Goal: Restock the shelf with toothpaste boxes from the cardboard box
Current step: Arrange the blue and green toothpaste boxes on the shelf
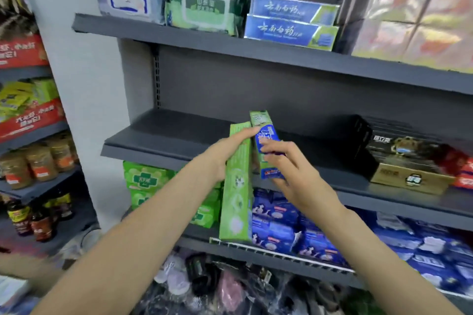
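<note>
Head view of a grey retail shelf unit, with the middle shelf (158,135) taken as the landmark. Two bare forearms reach up from the lower edge of the frame and meet just in front of this shelf's front lip.

The left hand (225,151) forms a clenched grip around the upper part of a long green toothpaste box (236,186); the thumb lies along the box's face and the fingers wrap behind it. The box stands nearly upright, its top end level with the shelf's lip and its lower end hanging well below it, in front of the stock on the shelf beneath.

The right hand (289,174) grasps a second, green-and-blue toothpaste box (265,144); the fingers curl over its lower half and pinch it from the right side. This box is tilted slightly, its top end rising above the middle shelf's deck, its bottom end at the lip. The two boxes sit just beside each other, side by side; whether they touch cannot be told.

On the right part of the middle shelf rests a black-and-gold carton (407,163). On the shelf above it lie two stacked blue toothpaste boxes (291,23) with wet-wipe packs (202,7) to their left. Below the middle shelf sit green packs (146,179) and blue packs (276,222). The cardboard box is out of view.
</note>
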The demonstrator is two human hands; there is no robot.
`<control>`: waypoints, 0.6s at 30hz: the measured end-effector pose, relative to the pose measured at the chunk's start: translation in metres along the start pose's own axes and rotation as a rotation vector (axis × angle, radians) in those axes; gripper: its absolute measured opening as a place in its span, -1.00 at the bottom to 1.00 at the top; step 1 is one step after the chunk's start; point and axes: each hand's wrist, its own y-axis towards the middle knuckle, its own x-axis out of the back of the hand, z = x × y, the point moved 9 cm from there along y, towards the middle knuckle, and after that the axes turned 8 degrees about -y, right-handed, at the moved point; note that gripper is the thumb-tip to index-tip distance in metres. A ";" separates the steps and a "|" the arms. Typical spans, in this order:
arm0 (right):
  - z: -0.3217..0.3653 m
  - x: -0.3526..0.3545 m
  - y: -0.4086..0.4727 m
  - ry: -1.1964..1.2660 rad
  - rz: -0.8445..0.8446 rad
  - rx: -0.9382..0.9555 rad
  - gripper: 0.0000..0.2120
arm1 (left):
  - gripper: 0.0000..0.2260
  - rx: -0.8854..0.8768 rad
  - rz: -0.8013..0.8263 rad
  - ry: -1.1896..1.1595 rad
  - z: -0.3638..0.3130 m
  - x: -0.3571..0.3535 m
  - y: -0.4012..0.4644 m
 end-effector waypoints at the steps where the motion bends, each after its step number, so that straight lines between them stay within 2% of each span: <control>1: -0.014 -0.004 -0.001 0.003 0.029 -0.011 -0.68 | -0.68 -0.007 -0.017 0.025 -0.001 -0.004 0.012; 4: -0.061 -0.016 0.000 0.081 0.078 -0.064 -0.60 | -0.52 -0.047 -0.087 0.078 -0.004 -0.009 0.046; 6: -0.093 -0.016 0.005 0.320 0.065 -0.246 -0.61 | -0.47 -0.055 -0.116 0.082 -0.006 -0.011 0.071; 9: -0.157 -0.021 0.012 0.725 -0.073 -0.644 -0.79 | -0.74 -0.047 -0.067 0.075 -0.013 -0.023 0.105; 11: -0.196 -0.028 0.015 0.835 -0.119 -0.864 -0.80 | -0.78 -0.016 0.010 0.125 -0.016 -0.038 0.123; 15: -0.237 -0.048 0.017 1.019 -0.020 -1.013 -0.60 | -0.75 -0.033 0.117 0.463 -0.027 -0.063 0.139; 18: -0.262 -0.045 0.017 1.130 -0.108 -1.029 -0.57 | -0.58 -0.175 0.092 0.772 -0.050 -0.071 0.151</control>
